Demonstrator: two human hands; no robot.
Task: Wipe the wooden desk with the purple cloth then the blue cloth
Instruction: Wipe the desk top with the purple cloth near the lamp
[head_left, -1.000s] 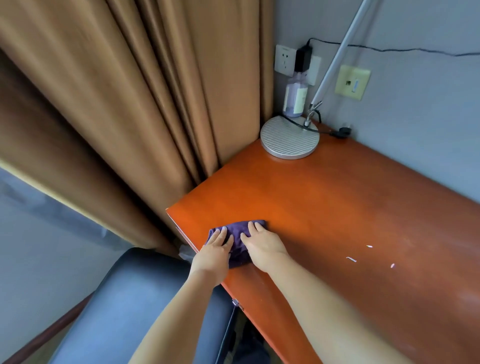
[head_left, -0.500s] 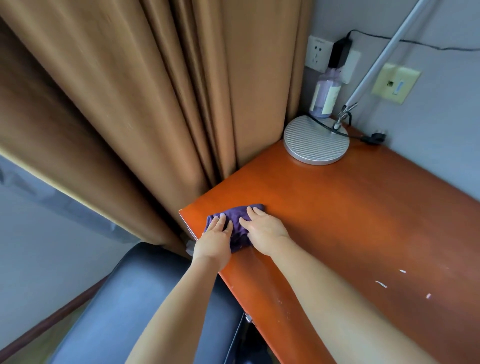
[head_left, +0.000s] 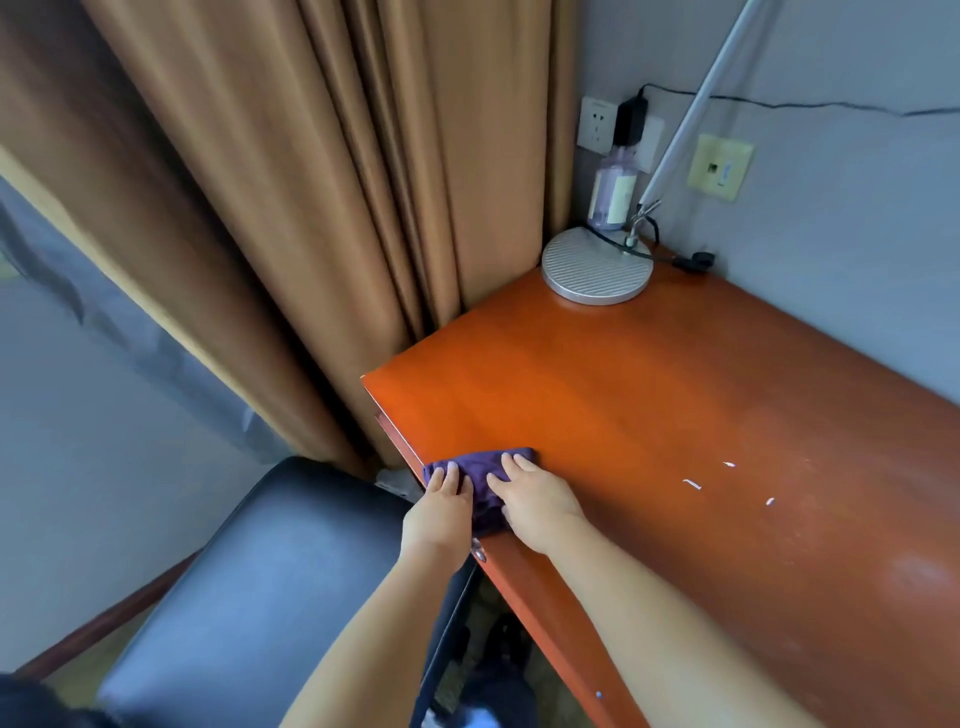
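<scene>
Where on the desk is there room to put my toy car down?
The widest bare patch of desk lies between the lamp base and the purple cloth. Right of the white scraps is bare too. It is crowded at the near edge, where both hands press the cloth, and in the far corner by the bottle.

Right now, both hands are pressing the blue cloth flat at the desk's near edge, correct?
Not quite: the cloth is purple, not blue, as the head view shows. The left hand and right hand do press it flat at the desk's near edge.
</scene>
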